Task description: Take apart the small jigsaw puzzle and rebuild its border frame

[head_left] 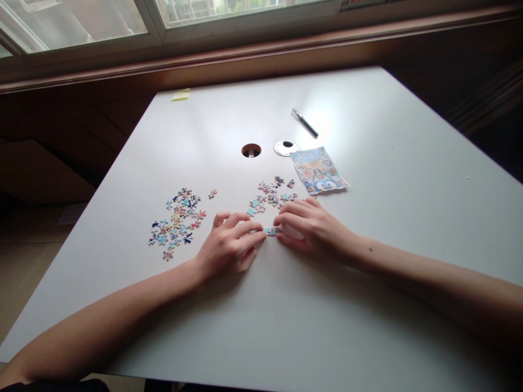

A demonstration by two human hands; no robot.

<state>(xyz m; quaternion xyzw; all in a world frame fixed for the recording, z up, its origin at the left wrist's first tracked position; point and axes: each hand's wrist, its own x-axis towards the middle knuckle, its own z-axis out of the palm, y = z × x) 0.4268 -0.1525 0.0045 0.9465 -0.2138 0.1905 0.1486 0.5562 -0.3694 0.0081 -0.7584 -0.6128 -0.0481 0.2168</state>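
Note:
Between my hands a short strip of light-blue jigsaw puzzle pieces (270, 232) lies flat on the white table (310, 326). My left hand (232, 239) has its curled fingers on the strip's left end, hiding part of it. At the right end, the thumb and fingers of my right hand (308, 223) close in on the strip. Just beyond the hands is a small cluster of loose jigsaw pieces (269, 197). A larger scatter of loose jigsaw pieces (177, 218) spreads to the left of my left hand.
A printed picture sheet (319, 171) lies beyond my right hand. Behind it are a dark pen (305, 123) and a round cable-hole cover (283, 148), beside the open cable hole (251, 151). A yellow sticky note (181, 95) is at the far left edge, below a window (229, 11).

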